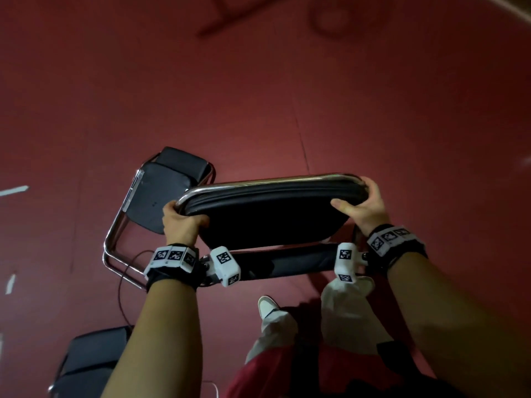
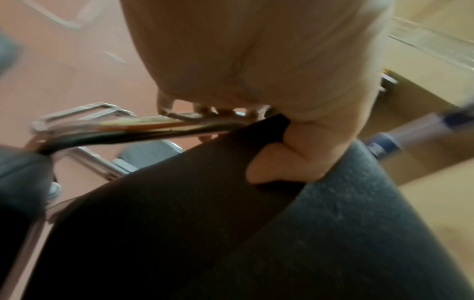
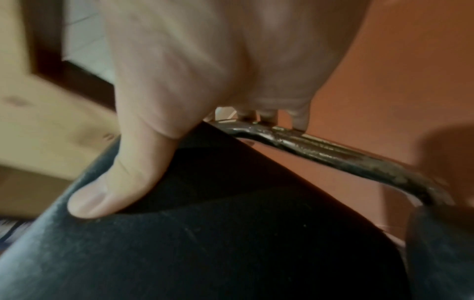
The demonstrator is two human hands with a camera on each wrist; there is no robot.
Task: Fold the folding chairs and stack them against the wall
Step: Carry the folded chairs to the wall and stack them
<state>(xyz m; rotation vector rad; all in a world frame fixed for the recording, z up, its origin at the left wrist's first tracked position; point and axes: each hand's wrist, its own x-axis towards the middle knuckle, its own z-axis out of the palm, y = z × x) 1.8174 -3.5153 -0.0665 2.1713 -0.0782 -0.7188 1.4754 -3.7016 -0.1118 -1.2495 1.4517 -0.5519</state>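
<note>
Now | folding chair (image 1: pixel 267 214) between hands | left hand (image 1: pixel 179 222), right hand (image 1: pixel 363 206) grip its ends

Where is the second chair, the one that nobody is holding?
In the head view, the second chair stands on the red floor, left of centre, just beyond the left hand and the held chair.

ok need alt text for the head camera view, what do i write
Seen from above, a person's left hand and right hand grip the two ends of a black padded chair with a chrome frame, over a dark red floor. Two more black chairs, one ahead at left and one at the lower left, stand nearby.
</note>
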